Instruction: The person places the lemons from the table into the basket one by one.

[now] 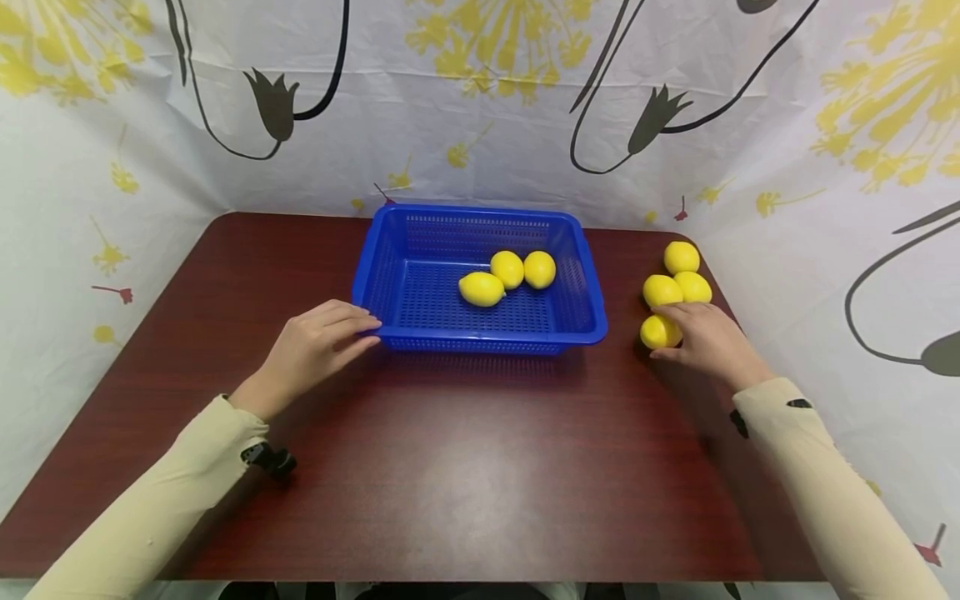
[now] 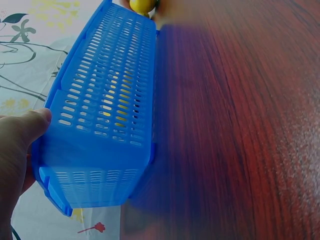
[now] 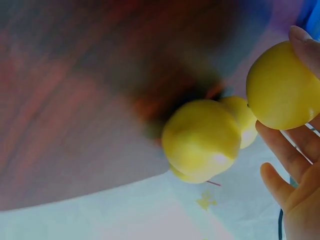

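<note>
A blue plastic basket (image 1: pixel 487 338) with slotted walls stands at the back middle of the table. Three yellow lemons lie inside: one lemon (image 1: pixel 480 289) on its side, two others (image 1: pixel 507 269) beside it. My left hand (image 1: pixel 321 340) pinches the basket's front left corner; in the left wrist view the thumb (image 2: pixel 36 122) presses on the rim. At the table's right side, my right hand (image 1: pixel 708 340) holds a lemon (image 1: pixel 657 332) between thumb and fingers, plain in the right wrist view as a lemon (image 3: pixel 282 87). Three more lemons (image 1: pixel 682 257) sit just behind it.
The dark red-brown wooden table (image 1: pixel 450 467) stretches in front of the basket. A white cloth (image 1: pixel 480 167) with yellow and grey flower prints hangs behind and along both sides. The right-hand lemons lie close to the table's right edge.
</note>
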The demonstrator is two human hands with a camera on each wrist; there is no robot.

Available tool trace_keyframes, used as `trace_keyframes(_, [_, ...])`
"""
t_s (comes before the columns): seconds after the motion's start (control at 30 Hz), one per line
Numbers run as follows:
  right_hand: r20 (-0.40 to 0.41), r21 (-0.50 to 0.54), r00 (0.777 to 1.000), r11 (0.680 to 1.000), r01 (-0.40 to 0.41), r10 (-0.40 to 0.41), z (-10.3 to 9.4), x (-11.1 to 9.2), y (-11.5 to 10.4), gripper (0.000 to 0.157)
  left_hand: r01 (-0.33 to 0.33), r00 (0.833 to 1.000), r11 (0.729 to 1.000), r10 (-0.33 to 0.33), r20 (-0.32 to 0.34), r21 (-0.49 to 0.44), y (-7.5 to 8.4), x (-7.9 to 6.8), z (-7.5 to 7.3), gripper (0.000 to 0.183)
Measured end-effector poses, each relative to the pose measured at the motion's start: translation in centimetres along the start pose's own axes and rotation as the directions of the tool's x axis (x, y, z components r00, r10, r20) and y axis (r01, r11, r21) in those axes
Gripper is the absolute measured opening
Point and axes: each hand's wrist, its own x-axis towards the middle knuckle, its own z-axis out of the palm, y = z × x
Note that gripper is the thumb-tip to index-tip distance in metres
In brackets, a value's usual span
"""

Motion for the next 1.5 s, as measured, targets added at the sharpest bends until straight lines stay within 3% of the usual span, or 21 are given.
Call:
trace_keyframes(0.27, [0.032,-0.003,0.999,1.0,-0.017,0.017,-1.9,0.9,-0.4,0.071,-0.008,1.0,1.0,0.008,0.005,-0.001,0.0,0.1,-0.2,0.027])
trace_keyframes(0.5, [0.046,0.001,0.999,1.0,0.005,-0.005,-4.0,2.1,-1.2,0.066,-0.01,1.0,1.0,0.01,0.004,0.0,0.1,0.3,-0.3,0.039])
trace_keyframes(0.63, [0.053,0.002,0.998,1.0,0.015,-0.016,-5.1,2.7,-1.7,0.064,-0.003,1.0,1.0,0.003,0.006,0.0,0.2,0.3,-0.3,0.025])
trace_keyframes(1.23, [0.073,0.007,0.997,1.0,-0.009,0.008,-10.7,6.1,-3.7,0.066,0.003,1.0,1.0,-0.003,-0.001,0.005,0.2,0.1,-0.1,0.031])
trace_keyframes(1.5, [0.049,0.009,0.998,0.999,0.032,-0.033,-12.1,7.8,-4.4,0.069,-0.002,1.0,1.0,0.002,-0.011,0.001,0.2,0.0,0.1,0.031])
